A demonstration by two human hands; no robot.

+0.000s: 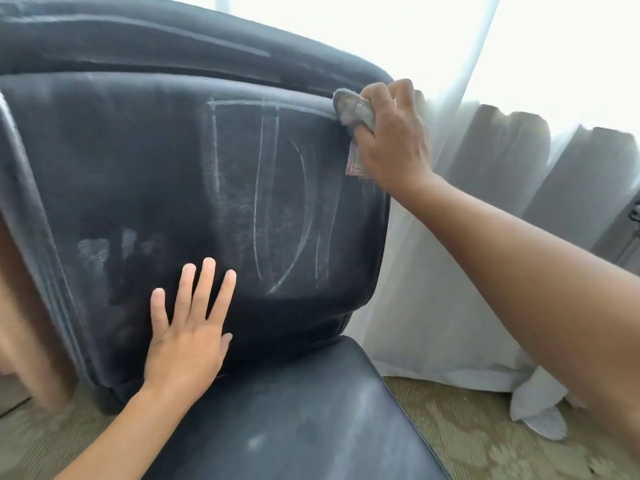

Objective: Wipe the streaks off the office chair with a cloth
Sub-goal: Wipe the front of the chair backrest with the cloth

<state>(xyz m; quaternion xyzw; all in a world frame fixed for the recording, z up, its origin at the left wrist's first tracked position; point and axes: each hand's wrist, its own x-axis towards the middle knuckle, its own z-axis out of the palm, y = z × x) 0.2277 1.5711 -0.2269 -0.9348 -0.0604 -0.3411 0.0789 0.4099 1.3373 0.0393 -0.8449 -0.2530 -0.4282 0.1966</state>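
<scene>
The black office chair's backrest (145, 174) fills the view, with white chalky streaks (273, 202) drawn down its right half and smudges at its lower left. My right hand (391, 140) grips a bunched grey cloth (355, 112) and holds it against the backrest's upper right edge, just right of the streaks. My left hand (190, 323) lies flat with straight, spread fingers on the lower middle of the backrest. The dusty black seat (304, 417) lies below.
White sheer curtains (433, 271) and grey drapes (512, 150) hang close behind the chair on the right. Patterned carpet (467, 427) covers the floor, with a slipper (547, 422) near the curtain hem. A beige surface (20, 306) stands at the left edge.
</scene>
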